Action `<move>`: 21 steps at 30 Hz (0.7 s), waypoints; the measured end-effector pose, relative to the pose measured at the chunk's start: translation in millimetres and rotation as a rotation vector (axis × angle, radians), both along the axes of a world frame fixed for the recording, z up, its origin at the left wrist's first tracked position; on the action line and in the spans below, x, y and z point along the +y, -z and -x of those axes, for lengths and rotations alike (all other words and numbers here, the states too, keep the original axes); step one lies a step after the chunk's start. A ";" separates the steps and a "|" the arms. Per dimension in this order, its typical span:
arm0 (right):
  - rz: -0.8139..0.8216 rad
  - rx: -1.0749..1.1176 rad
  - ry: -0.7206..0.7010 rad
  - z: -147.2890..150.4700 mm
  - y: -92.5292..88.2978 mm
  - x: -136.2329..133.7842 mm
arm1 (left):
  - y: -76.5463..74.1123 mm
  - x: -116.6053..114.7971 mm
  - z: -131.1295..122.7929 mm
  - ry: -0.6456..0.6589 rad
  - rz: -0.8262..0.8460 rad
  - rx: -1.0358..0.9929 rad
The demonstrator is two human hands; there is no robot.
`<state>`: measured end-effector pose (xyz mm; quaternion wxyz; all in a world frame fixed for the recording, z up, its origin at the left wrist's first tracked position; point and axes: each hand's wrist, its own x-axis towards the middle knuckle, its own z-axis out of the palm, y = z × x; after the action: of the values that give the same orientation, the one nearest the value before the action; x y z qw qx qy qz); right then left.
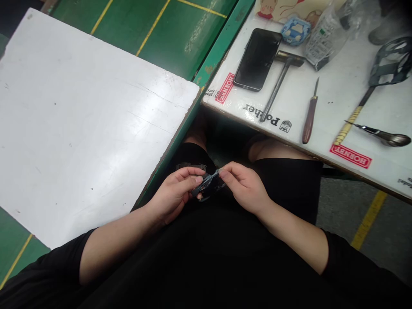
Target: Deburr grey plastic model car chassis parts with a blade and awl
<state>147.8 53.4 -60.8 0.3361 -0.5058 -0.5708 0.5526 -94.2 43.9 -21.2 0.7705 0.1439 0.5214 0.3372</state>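
My left hand (172, 195) and my right hand (244, 186) meet in front of my lap. Between their fingertips they pinch a small dark grey strip-like piece (206, 182), possibly fabric or leather. Its exact shape is partly hidden by my fingers, and its lower end hangs against my black clothing. Both thumbs press on it from above. Neither hand touches the tools on the bench.
A white board (86, 120) lies on a green bench at left. At upper right, a white cutting sheet (334, 111) holds a smartphone (257, 60), a metal hammer (280, 83), a wooden-handled blade (310, 113), and other tools.
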 end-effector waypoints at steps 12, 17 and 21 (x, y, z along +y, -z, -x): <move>0.286 0.220 0.084 -7.2 -27.8 6.1 | 4.6 13.2 9.4 0.107 -0.110 0.045; 0.140 0.103 0.072 -47.3 -68.1 10.1 | 5.5 27.5 12.2 0.230 -0.358 0.314; -0.078 0.037 0.209 -106.3 -114.7 10.3 | 12.4 17.4 13.2 0.386 -0.433 0.827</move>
<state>254.1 63.7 53.9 0.4217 -0.5387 -0.5298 0.5012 -107.4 61.3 -33.7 0.5003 0.5157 0.6649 0.2040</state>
